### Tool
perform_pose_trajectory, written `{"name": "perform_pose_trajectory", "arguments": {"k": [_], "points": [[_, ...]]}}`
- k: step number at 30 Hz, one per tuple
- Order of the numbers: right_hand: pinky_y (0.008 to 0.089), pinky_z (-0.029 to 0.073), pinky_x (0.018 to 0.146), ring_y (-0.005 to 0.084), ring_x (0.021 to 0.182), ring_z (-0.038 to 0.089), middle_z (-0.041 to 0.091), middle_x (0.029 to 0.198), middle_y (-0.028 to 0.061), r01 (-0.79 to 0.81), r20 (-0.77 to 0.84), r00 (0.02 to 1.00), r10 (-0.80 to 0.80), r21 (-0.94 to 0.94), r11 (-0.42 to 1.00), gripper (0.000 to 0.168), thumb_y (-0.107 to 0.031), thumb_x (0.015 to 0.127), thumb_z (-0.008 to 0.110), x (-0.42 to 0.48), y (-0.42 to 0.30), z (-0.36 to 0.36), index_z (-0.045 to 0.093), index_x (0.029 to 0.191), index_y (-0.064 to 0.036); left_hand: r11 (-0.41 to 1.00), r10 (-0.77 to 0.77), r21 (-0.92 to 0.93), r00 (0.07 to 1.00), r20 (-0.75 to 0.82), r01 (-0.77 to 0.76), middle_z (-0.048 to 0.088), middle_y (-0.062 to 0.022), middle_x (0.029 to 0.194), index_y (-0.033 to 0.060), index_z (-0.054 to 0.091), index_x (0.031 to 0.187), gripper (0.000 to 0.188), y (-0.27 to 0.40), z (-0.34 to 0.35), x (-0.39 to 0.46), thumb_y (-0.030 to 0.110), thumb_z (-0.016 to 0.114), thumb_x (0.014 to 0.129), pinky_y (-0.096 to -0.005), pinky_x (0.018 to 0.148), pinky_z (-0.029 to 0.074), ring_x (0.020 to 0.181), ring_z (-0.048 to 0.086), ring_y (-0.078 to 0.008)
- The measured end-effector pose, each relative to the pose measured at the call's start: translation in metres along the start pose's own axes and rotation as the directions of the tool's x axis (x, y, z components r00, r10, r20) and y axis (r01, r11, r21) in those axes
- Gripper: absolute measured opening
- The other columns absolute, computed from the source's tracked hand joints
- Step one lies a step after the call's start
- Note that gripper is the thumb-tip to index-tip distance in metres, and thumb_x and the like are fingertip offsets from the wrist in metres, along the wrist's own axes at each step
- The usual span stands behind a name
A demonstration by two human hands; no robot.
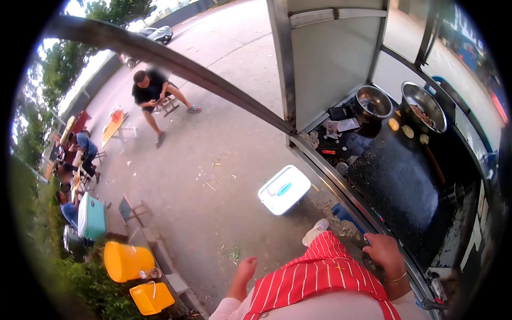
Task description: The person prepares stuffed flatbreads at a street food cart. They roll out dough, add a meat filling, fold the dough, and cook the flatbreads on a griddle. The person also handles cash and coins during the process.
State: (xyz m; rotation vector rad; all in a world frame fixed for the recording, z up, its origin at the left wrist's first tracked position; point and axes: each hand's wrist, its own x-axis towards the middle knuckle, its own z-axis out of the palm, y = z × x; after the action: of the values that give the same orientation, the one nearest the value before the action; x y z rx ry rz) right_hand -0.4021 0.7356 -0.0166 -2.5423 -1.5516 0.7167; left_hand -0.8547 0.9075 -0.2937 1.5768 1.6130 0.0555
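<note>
My right hand [382,250] grips the handle of a long blue plastic tool [344,215], beside the metal frame of a food stall. The tool's broad end points down toward the ground near my shoe; its exact kind is unclear. My left hand [245,271] hangs to the left of my red striped apron [312,274]. Its fingers look curled, nothing shows in it, and its palm side is hidden. A white lidded box with a blue handle [285,189] stands on the pavement ahead of my feet.
Right, the stall holds a dark griddle [400,172] and steel bowls [374,102]. Yellow buckets [128,262] and a teal cooler [92,216] stand left. One person [150,90] sits on a stool beyond a metal bar; others are at far-left tables.
</note>
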Motion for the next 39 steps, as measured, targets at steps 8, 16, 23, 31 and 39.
{"name": "perform_pose_trajectory", "arguments": {"k": [8, 16, 23, 31, 39], "points": [[0.0437, 0.051, 0.084, 0.0333, 0.099, 0.065, 0.069, 0.102, 0.0148, -0.038, -0.009, 0.999, 0.039, 0.079, 0.996, 0.038, -0.027, 0.083, 0.070, 0.143, 0.028, -0.056, 0.063, 0.117, -0.010, 0.982, 0.156, -0.106, 0.987, -0.035, -0.159, 0.073, -0.0144, 0.099, 0.0049, 0.068, 0.114, 0.028, 0.214, -0.035, 0.108, 0.022, 0.059, 0.094, -0.0330, 0.081, 0.052, 0.091, 0.070, -0.0226], [0.0495, 0.047, 0.091, 0.0364, 0.116, 0.057, 0.061, 0.124, 0.0158, -0.540, -0.063, 0.834, 0.548, 0.110, 0.835, 0.064, -0.031, 0.078, 0.076, 0.234, 0.089, -0.090, 0.052, 0.133, -0.007, 0.712, 0.700, -0.086, 0.695, 0.164, -0.697, 0.071, -0.0152, 0.101, 0.0057, 0.066, 0.115, 0.024, 0.538, 0.004, 0.219, 0.015, 0.058, 0.095, -0.0345, 0.083, 0.052, 0.092, 0.069, -0.0268], [0.0513, 0.041, 0.102, 0.0447, 0.127, 0.048, 0.041, 0.143, 0.0322, -0.706, -0.047, 0.709, 0.704, -0.050, 0.707, 0.104, -0.041, 0.064, 0.087, 0.269, 0.133, -0.055, 0.037, 0.143, 0.005, 0.642, 0.697, 0.149, 0.653, 0.295, -0.752, 0.066, -0.0128, 0.114, 0.0048, 0.062, 0.117, 0.032, 0.682, 0.095, 0.360, 0.019, 0.065, 0.089, -0.0392, 0.090, 0.050, 0.105, 0.064, -0.0281], [0.0431, 0.044, 0.102, 0.0449, 0.131, 0.044, 0.037, 0.145, 0.0331, -0.761, 0.057, 0.641, 0.765, -0.078, 0.644, 0.114, -0.035, 0.056, 0.090, 0.284, 0.136, -0.052, 0.032, 0.145, 0.007, 0.472, 0.588, 0.622, 0.748, 0.307, -0.626, 0.057, -0.0099, 0.131, 0.0092, 0.054, 0.126, 0.048, 0.766, 0.165, 0.474, 0.023, 0.072, 0.084, -0.0424, 0.102, 0.043, 0.125, 0.051, -0.0281], [0.0405, 0.043, 0.103, 0.0439, 0.133, 0.043, 0.032, 0.149, 0.0327, -0.814, 0.114, 0.561, 0.820, -0.107, 0.571, 0.119, -0.033, 0.053, 0.091, 0.294, 0.135, -0.057, 0.030, 0.146, 0.007, 0.354, 0.547, 0.731, 0.763, 0.344, -0.583, 0.056, -0.0143, 0.121, 0.0039, 0.048, 0.122, 0.067, 0.787, 0.209, 0.487, 0.029, 0.084, 0.072, -0.0432, 0.098, 0.045, 0.118, 0.053, -0.0326]]}}
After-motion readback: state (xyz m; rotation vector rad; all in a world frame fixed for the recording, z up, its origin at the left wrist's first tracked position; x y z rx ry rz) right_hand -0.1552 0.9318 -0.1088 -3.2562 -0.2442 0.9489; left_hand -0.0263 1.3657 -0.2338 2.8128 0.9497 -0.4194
